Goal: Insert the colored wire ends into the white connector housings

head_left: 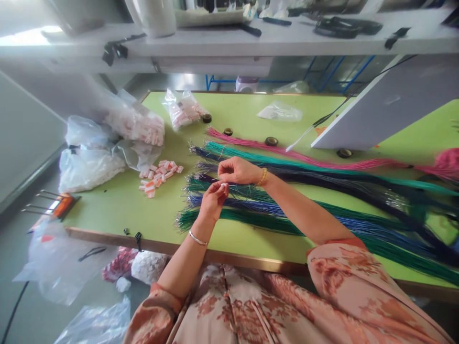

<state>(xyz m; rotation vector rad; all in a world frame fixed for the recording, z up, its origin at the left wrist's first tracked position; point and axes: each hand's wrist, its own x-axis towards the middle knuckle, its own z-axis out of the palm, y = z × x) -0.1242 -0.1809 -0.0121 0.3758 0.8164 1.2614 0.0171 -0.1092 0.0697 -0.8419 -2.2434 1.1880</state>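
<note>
My left hand (213, 199) pinches a small white plastic connector (224, 186) between thumb and fingertips, above the wire bundles. Just above and touching close by, my right hand (241, 170) is closed in a pinch on what looks like a thin wire; most of it is hidden by the fingers. Beneath both hands lie long bundles of dark blue wires (287, 173), blue wires (247, 206), green wires (244, 216) and teal wires (247, 155), with metal-tipped ends toward the left. A loose pile of small white and orange connectors (159, 177) lies left of the hands.
Pink wires (247, 142) run along the far side of the green table (143, 217). Black tape rolls (271, 141) lie near them. Bags of connectors (182, 109) and a white-filled bag (91, 162) stand left. A shelf (215, 45) crosses above; a grey panel (387, 102) rises right.
</note>
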